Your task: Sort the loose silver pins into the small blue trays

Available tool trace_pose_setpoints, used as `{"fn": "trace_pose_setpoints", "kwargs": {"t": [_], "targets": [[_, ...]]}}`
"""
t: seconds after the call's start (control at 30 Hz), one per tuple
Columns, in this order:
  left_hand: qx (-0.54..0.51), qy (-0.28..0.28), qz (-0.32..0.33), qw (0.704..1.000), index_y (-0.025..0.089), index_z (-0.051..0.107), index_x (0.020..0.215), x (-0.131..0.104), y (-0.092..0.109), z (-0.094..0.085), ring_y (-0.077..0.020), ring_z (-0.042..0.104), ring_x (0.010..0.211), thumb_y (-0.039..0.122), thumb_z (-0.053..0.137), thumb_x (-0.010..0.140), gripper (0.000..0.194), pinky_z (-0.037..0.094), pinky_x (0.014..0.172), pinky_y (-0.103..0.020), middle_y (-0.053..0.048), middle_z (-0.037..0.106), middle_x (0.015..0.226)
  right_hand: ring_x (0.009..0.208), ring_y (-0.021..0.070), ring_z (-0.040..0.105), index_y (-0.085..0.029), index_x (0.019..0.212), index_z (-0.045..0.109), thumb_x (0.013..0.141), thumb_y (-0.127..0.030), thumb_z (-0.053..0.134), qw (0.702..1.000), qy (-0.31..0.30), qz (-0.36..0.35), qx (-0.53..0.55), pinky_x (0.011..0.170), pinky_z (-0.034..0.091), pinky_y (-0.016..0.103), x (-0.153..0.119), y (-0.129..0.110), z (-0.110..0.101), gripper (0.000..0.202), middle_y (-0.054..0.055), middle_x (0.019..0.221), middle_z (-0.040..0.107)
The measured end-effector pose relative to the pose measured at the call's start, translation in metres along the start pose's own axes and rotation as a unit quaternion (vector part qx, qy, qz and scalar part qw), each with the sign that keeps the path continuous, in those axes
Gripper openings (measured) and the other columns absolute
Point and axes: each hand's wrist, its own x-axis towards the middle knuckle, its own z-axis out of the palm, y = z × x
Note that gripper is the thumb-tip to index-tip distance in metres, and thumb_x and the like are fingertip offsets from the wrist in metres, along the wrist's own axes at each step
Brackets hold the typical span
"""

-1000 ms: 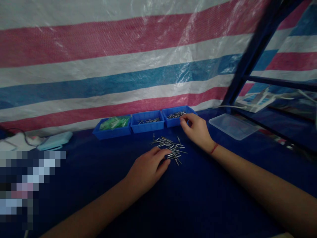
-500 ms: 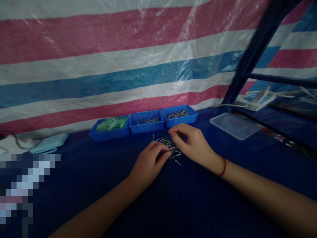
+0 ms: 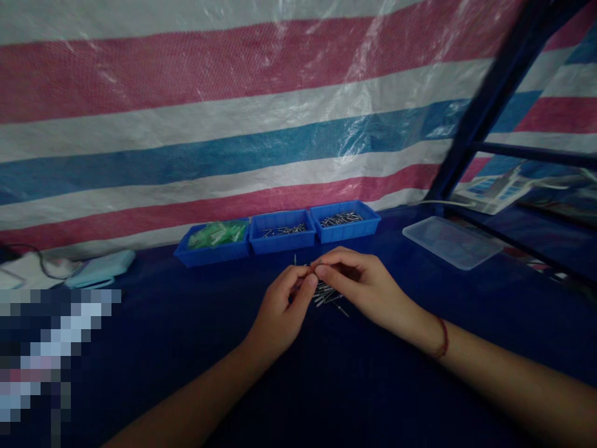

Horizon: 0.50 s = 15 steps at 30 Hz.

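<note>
A pile of thin metal rivets [image 3: 328, 295] lies on the dark blue table [image 3: 298, 386], partly covered by my hands. Over its left side is my left hand [image 3: 285, 303], thumb and fingers pinched together. My right hand [image 3: 361, 283], a red string round its wrist, reaches in from the right, also pinched, its fingertips meeting those of the left. Whatever the fingertips hold is too small to make out. Behind stand a blue bin [image 3: 282, 244] and another blue bin [image 3: 349, 231], both with metal rivets, and a third blue bin [image 3: 212, 254] with green packets.
A clear plastic lid [image 3: 452, 242] lies at the right, near a dark metal frame [image 3: 485, 99] and a white device [image 3: 494, 191]. At the left are a light blue case [image 3: 100, 269] and a cable. A striped sheet [image 3: 233, 143] hangs behind the bins.
My hands have come together, fingertip to fingertip, over the pile; my left hand has risen slightly and my right thumb has closed toward it. The view has shifted a little.
</note>
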Motion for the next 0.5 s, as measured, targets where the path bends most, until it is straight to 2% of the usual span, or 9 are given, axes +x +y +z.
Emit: {"fn": "trace_pose_setpoints", "kwargs": {"t": [0.2,0.5], "targets": [[-0.004,-0.006,0.0,1.0,0.017,0.057,0.091,-0.0001,-0.0016,0.0002,-0.0121,0.05,0.065,0.031,0.046,0.089,0.018,0.039,0.059,-0.024,0.0,0.056,0.078,0.075,0.015,0.06,-0.02,0.082,0.066,0.08,-0.029,0.059,1.0,0.007,-0.004,0.006,0.067,0.048,0.031,0.0,-0.001,0.0009,0.012,0.004,0.082,0.063],[-0.009,0.016,0.007,1.0,0.017,0.056,0.089,0.0013,-0.0013,0.0014,-0.0104,0.046,0.06,0.028,0.05,0.086,0.013,0.036,0.055,-0.023,0.002,0.051,0.074,0.073,0.0144,0.058,-0.02,0.083,0.067,0.082,-0.028,0.058,0.999,0.009,-0.03,-0.02,0.063,0.046,0.03,-0.0019,-0.0018,0.0013,0.012,0.004,0.082,0.062]]}}
